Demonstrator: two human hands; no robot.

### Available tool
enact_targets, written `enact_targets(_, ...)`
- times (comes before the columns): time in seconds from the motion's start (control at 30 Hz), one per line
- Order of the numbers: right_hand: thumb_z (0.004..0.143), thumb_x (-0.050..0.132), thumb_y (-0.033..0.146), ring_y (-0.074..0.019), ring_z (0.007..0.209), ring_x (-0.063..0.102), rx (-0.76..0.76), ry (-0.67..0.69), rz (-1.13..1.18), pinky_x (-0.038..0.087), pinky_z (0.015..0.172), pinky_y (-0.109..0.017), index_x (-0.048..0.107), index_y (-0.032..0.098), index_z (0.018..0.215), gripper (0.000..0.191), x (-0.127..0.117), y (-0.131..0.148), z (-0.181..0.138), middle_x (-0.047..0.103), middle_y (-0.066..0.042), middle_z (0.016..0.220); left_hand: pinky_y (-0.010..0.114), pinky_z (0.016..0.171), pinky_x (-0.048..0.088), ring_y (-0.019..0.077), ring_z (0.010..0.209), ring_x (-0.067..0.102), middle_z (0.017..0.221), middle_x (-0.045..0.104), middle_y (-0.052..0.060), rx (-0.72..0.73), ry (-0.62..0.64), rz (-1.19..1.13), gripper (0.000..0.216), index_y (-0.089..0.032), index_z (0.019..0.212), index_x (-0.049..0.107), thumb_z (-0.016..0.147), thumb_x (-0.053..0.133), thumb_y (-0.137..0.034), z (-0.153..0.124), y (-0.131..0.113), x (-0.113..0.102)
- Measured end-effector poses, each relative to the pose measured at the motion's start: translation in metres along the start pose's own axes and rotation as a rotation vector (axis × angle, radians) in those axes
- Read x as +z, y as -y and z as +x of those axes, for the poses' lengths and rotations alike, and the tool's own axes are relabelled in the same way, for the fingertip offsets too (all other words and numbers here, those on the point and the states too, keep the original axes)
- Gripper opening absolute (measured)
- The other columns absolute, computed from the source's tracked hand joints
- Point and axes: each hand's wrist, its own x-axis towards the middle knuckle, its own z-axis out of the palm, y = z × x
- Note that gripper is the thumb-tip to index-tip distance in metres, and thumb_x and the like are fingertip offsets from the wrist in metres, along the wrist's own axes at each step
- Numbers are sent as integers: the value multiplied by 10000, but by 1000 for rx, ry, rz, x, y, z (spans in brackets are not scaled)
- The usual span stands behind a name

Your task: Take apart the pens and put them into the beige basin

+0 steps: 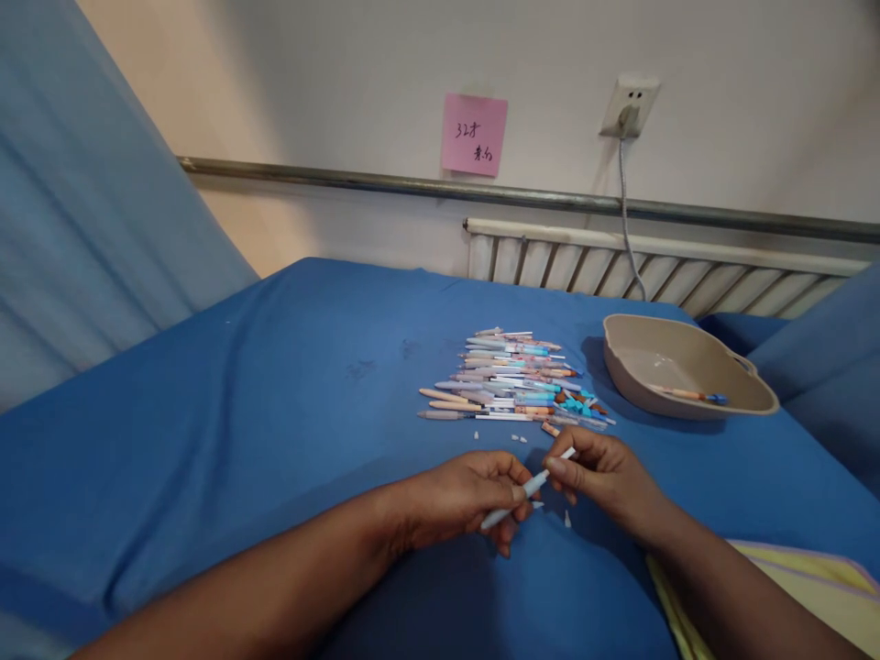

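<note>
My left hand (491,495) is closed around a pale grey pen barrel (509,511), which slants up to the right. At the barrel's upper end, my right hand (598,472) pinches a thin white stick (567,453) that looks like a pen refill. Whether the stick sits inside the barrel or only touches it, I cannot tell. Just beyond my hands lies a pile of pen parts (509,376), with barrels, white refills and coloured pieces side by side. Small white tips (567,519) lie on the cloth near my fingers, and others (519,439) sit below the pile.
A beige plastic basin (622,367) stands at the right, with a pen (680,393) in it. A yellow cloth (797,587) lies at the lower right on the blue sheet (275,412). Behind are a metal rail (357,183), a plugged-in cord (624,192) and a pink note (474,134).
</note>
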Motion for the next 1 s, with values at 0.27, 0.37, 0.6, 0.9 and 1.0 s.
enact_targets(0.27, 776, 651, 447, -101, 511, 498, -45, -16, -118, 377, 512, -227, 611, 175, 682, 291, 7, 2, -4, 599, 14, 577, 257, 557, 452, 75, 524, 495, 746, 565, -2, 15, 12, 14, 324, -154, 844, 535, 714, 689, -409, 0, -2, 3)
enact_targets(0.37, 777, 646, 458, -99, 490, 473, -73, -131, -99, 361, 503, -228, 575, 182, 645, 313, 3, 3, -3, 551, 31, 531, 220, 509, 390, 61, 476, 392, 670, 520, -32, -23, -38, 157, 276, -167, 873, 552, 741, 634, -395, -7, -14, 1)
enact_targets(0.6, 842, 591, 420, -82, 499, 388, -129, -422, 134, 292, 522, -229, 516, 186, 663, 305, -14, -2, 5, 469, 52, 541, 280, 709, 392, 217, 830, 587, 922, 671, 59, 79, -723, 1288, 275, -240, 1028, 656, 818, 502, -326, -31, -50, -40)
enact_targets(0.9, 857, 577, 413, -89, 508, 371, -120, -418, 141, 258, 524, -244, 507, 181, 646, 320, -12, 2, 5, 459, 47, 532, 295, 609, 388, 259, 771, 623, 870, 689, 102, -142, -791, 1560, 250, -222, 959, 642, 817, 487, -358, -30, -49, -48)
enact_targets(1.0, 859, 574, 412, -93, 509, 374, -120, -416, 118, 263, 532, -248, 504, 184, 647, 319, -12, 3, 5, 458, 47, 527, 288, 605, 397, 256, 779, 626, 857, 683, 95, -157, -765, 1574, 242, -216, 925, 640, 802, 515, -383, -31, -48, -48)
